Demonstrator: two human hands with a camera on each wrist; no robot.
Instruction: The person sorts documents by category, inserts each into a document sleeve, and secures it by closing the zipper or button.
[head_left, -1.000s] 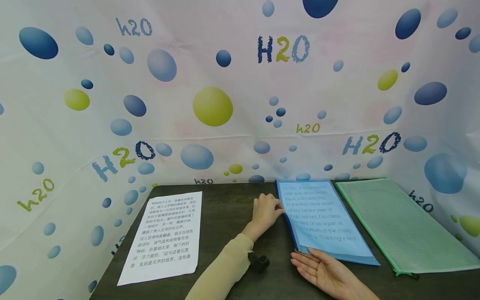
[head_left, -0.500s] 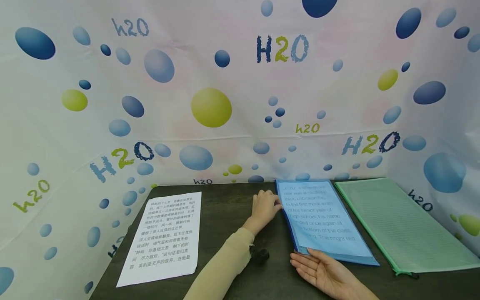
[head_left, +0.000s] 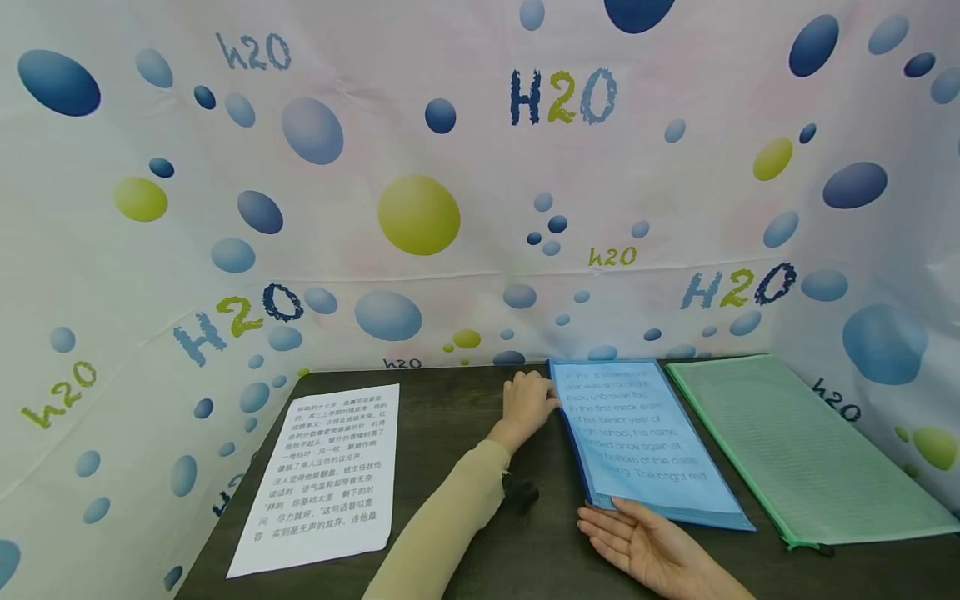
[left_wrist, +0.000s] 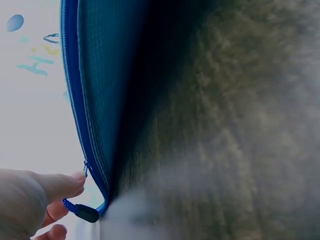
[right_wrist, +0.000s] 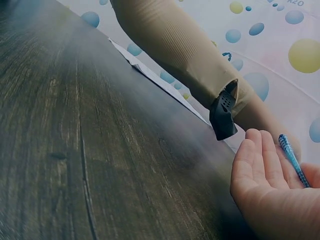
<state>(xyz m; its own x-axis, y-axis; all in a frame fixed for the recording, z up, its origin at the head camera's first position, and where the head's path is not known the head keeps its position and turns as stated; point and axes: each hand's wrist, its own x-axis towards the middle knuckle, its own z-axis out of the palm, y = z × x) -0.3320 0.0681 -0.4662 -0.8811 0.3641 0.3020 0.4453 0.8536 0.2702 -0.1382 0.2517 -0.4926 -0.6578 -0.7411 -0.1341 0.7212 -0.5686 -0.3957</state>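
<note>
Across the back and both sides, a white backdrop [head_left: 480, 158] printed with blue and yellow-green dots and H2O lettering. Below, in dark wood grain, a tabletop [head_left: 450, 442]. On its right side, laid slantwise, a green pouch [head_left: 802, 442] with a brighter green border. Just beside that, to the left and right of centre on the tabletop, a blue pouch [head_left: 705, 515], edged on the left with a dark blue zip [left_wrist: 75, 75]. Inside, seen through the front, a page of English print [head_left: 630, 425]. Well apart on the left, lying flat, a white sheet [head_left: 322, 479] in rows of Chinese characters. Up from the bottom edge, a cream sleeve [head_left: 442, 525]. Of the hands, a right hand [head_left: 648, 546], palm up, fingers straight, gripping the blue pouch's near left corner under the thumb; and a left hand [head_left: 525, 407], fingers bent, at the same pouch's left edge towards the back. By the left cuff, a small black device [head_left: 521, 493]. Near the left fingertips, a corded black tab [left_wrist: 86, 213]. Smallest, pinched by the left thumb and a finger, the zip pull [left_wrist: 86, 170]
</note>
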